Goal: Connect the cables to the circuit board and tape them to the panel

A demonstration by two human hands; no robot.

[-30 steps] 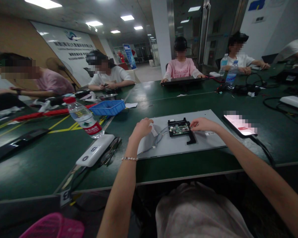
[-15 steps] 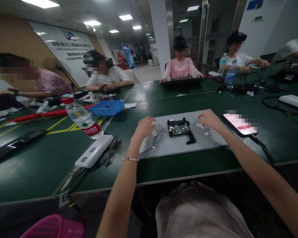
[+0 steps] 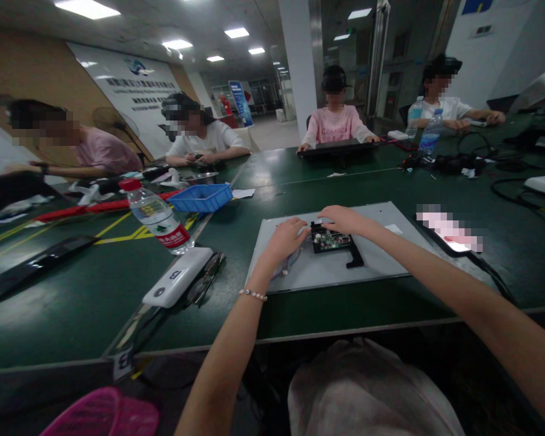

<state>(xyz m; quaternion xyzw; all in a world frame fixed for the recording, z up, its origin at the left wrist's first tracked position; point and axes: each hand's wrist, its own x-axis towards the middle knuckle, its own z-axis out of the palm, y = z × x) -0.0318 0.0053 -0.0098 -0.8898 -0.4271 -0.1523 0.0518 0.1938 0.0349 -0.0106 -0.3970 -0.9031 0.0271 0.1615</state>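
Note:
A grey flat panel (image 3: 381,260) lies on the green table before me. On it sits a green circuit board (image 3: 331,240) in a black bracket (image 3: 355,257) with a hooked arm. My left hand (image 3: 288,238), wearing a beaded bracelet, is at the board's left edge, its fingers closed over the thin grey cable (image 3: 292,261) there. Reaching in from the right, my right hand (image 3: 345,219) covers the bracket's upper edge. Its thumb and fingers come together near the upper left corner; whatever lies between them is hidden.
A lit phone (image 3: 449,233) with a cable lies right of the panel. To the left are a water bottle (image 3: 158,219), a white power bank (image 3: 178,278), glasses (image 3: 204,280) and a blue tray (image 3: 200,198). Several people sit around the table; a pink basket (image 3: 102,415) is below.
My right hand has moved left from the panel's right side to the board's upper edge. My left hand has shifted right onto the cable by the board. The view has turned slightly left.

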